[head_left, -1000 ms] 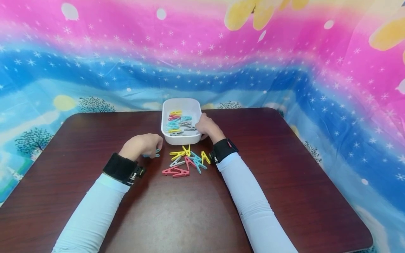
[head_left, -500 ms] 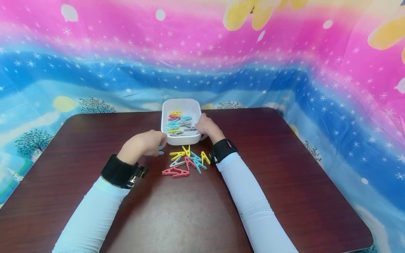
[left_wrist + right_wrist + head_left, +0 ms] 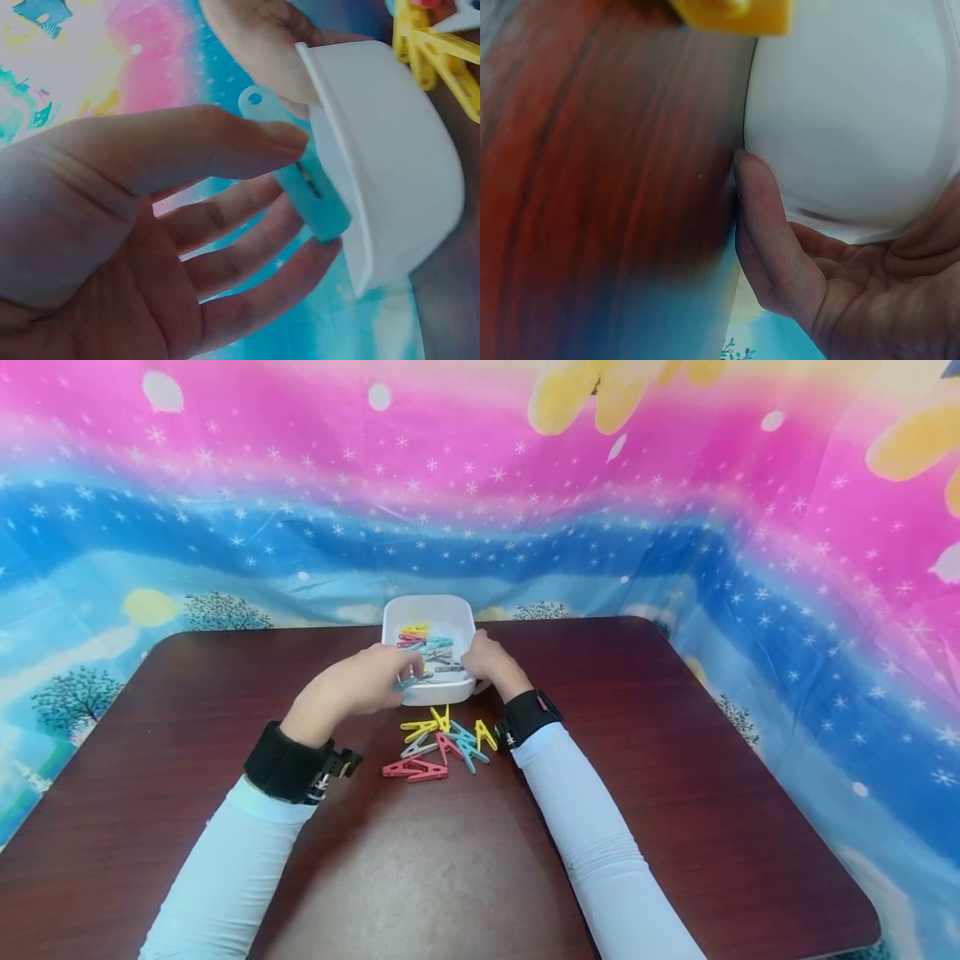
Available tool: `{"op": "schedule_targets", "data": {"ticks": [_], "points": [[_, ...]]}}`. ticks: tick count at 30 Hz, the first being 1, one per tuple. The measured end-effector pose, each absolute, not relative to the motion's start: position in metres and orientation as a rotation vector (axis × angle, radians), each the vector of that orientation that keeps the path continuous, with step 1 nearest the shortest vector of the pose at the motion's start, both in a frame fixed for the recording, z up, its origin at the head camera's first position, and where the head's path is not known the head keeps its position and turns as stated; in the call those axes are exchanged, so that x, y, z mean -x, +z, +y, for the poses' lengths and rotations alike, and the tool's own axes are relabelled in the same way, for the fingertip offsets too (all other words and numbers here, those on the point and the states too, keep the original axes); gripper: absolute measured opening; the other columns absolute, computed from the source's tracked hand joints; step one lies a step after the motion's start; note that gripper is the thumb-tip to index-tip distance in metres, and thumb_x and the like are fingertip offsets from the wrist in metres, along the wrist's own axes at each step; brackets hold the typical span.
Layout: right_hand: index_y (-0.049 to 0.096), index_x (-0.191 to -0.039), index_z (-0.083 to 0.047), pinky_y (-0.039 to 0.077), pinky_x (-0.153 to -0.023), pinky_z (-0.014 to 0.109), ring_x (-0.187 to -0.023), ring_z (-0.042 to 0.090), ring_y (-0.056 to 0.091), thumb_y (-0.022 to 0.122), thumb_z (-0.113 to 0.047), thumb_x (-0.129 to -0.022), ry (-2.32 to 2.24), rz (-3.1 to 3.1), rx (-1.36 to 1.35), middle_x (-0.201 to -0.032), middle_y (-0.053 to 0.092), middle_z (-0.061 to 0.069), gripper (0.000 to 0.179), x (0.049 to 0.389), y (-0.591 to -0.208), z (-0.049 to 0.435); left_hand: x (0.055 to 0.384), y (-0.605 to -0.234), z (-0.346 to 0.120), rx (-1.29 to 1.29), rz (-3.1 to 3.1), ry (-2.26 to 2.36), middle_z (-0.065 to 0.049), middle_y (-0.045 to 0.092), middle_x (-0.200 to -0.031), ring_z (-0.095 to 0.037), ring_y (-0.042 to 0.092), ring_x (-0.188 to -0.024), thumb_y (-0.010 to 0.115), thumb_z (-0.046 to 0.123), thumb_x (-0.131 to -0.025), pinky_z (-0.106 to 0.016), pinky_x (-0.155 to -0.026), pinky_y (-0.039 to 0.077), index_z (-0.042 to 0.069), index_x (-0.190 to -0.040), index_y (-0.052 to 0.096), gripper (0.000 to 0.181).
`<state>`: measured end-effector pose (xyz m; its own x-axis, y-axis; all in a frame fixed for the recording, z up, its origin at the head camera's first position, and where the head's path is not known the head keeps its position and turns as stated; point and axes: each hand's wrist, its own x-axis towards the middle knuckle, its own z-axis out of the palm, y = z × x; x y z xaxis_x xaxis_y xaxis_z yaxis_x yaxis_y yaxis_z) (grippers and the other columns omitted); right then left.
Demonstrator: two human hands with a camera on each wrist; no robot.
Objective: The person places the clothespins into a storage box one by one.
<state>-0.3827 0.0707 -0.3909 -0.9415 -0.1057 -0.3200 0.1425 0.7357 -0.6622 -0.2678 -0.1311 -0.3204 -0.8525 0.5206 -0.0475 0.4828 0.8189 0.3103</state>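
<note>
My left hand [image 3: 352, 681] pinches a light blue clothespin [image 3: 322, 217] between thumb and fingers, over the near left rim of a white plastic container [image 3: 441, 695]. In the left wrist view, the clothespin slants in front of the container's rim. My right hand [image 3: 491, 662] grips the container's right side, fingers [image 3: 769, 217] along the outer wall close to the tabletop. Inside the container lie several yellow, red, blue and grey clothespins [image 3: 442, 654], partly hidden by the left hand.
Just in front of the container, a loose pile holds yellow clothespins [image 3: 486, 735], red clothespins [image 3: 427, 771], blue clothespins [image 3: 471, 750] and a grey one [image 3: 417, 745]. All of this is on a dark brown table [image 3: 675, 793]. A patterned cloth [image 3: 600, 543] hangs behind its back edge.
My left hand has lifted and moved right with the blue clothespin, from the table left of the pile to over the container's near left rim. The right hand has stayed on the container.
</note>
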Motion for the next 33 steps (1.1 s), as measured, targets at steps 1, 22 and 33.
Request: {"op": "schedule_targets", "data": {"ticks": [1,22,33], "points": [[0.003,-0.162,-0.008,0.062,-0.06,0.04,-0.105,0.034,0.067,0.046,-0.011,-0.106,-1.029,2.602,-0.029,-0.14,0.048,0.022,0.071,0.383,-0.391,0.071,0.27,-0.318,-0.129,-0.807,2.875,0.466,-0.012,0.068,-0.109,-0.027,0.06,-0.096,0.075,0.004,-0.087,-0.043,-0.085,0.055,0.006,-0.119,0.063,0.034],[0.003,-0.162,-0.007,0.062,-0.059,0.038,-0.104,0.034,0.067,0.045,-0.013,-0.106,-1.002,2.609,-0.039,-0.142,0.046,0.022,0.07,0.385,-0.392,0.073,0.334,-0.368,-0.094,-0.562,3.031,0.835,-0.016,0.064,-0.129,-0.033,0.059,-0.122,0.062,-0.008,-0.089,-0.046,-0.1,0.053,0.007,-0.135,0.061,0.049],[0.004,-0.161,-0.005,0.063,-0.063,0.04,-0.104,0.036,0.067,0.046,-0.013,-0.106,-0.97,2.622,-0.015,-0.141,0.047,0.024,0.069,0.384,-0.39,0.071,0.339,-0.385,-0.085,-0.514,3.022,0.793,-0.015,0.067,-0.129,-0.032,0.061,-0.124,0.062,-0.008,-0.089,-0.046,-0.106,0.051,0.003,-0.133,0.064,0.045]]}}
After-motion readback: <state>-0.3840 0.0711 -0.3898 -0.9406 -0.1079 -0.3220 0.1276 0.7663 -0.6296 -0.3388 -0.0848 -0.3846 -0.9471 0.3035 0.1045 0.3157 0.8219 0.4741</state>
